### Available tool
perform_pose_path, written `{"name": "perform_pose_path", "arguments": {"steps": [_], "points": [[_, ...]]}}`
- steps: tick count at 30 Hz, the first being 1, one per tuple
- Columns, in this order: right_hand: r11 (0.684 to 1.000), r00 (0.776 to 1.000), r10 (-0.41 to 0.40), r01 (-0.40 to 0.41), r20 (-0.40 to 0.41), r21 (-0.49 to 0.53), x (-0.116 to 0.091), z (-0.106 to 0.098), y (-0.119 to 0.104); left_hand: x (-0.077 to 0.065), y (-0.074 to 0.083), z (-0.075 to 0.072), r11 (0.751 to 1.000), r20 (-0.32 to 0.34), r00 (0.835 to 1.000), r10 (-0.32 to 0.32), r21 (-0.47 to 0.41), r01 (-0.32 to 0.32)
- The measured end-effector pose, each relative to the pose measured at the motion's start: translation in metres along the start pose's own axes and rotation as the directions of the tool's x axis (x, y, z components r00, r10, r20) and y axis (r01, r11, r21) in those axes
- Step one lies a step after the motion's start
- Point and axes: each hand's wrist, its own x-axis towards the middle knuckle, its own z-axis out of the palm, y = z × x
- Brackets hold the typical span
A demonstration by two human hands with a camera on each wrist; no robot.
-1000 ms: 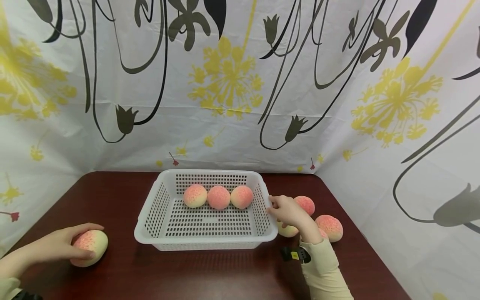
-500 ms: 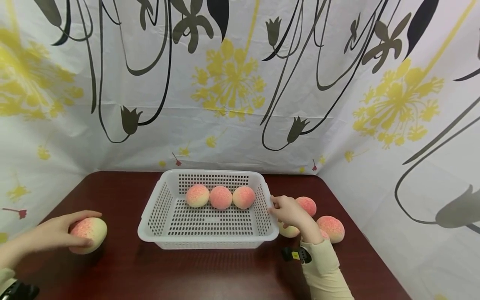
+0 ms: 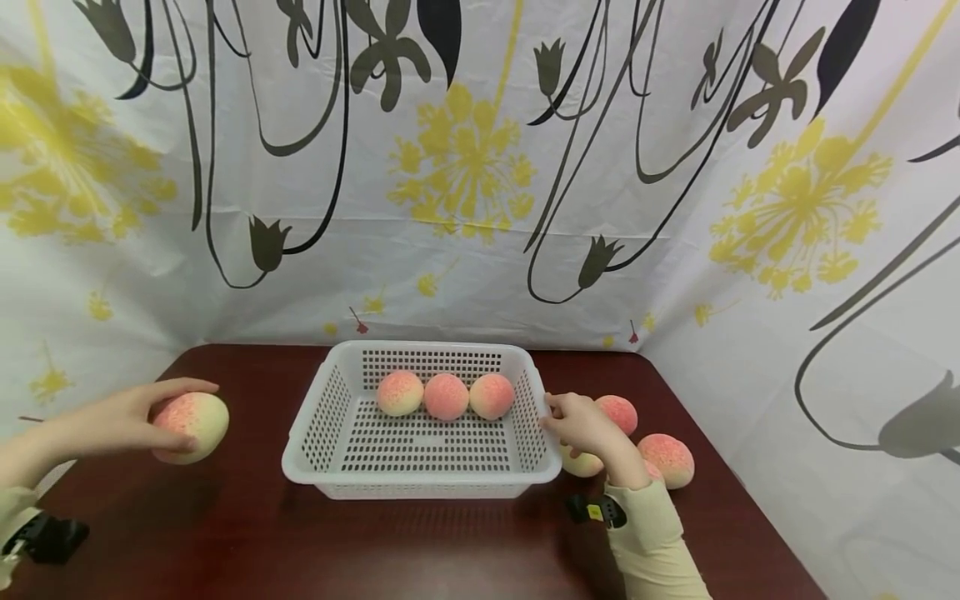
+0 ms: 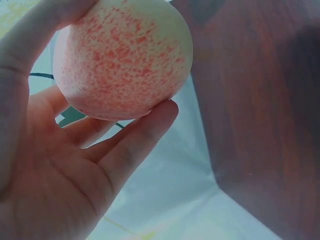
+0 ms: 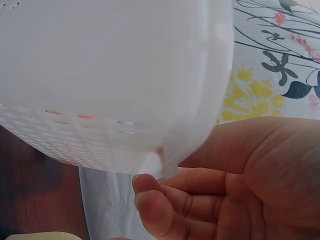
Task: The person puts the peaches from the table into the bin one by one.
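Note:
My left hand holds a pink and cream peach above the left side of the table. In the left wrist view, thumb and fingers curve round the same peach, with part of its top beyond the frame. A white perforated plastic basket stands mid-table, with three peaches in a row toward its back. My right hand grips the basket's right rim. In the right wrist view, that hand has its thumb and fingers at the rim's edge.
Several more peaches, including one at the outer side, lie right of the basket, partly hidden by my right hand and forearm. The dark red-brown table is bordered at the back and sides by white flower-patterned cloth.
My left hand has lifted the peach from low on the table, up and slightly to the right. My right hand stays on the basket rim, and the view has shifted slightly.

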Motion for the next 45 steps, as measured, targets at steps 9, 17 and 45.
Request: {"name": "perform_pose_path", "arguments": {"steps": [9,17,45], "points": [[1.0,1.0,0.015,-0.015,-0.005,0.0,0.001,0.001,-0.001,0.021,0.013,-0.015,0.998,-0.038,0.998,0.05,0.037,-0.049],[0.999,1.0,0.004,-0.003,-0.019,0.031,-0.002,0.003,0.001,0.049,0.032,-0.027,0.998,-0.037,0.998,0.056,0.034,-0.055],[1.0,1.0,-0.021,0.021,-0.011,-0.003,0.001,0.001,0.001,0.159,0.099,0.016,0.974,0.141,0.988,0.058,0.211,-0.087]]}}
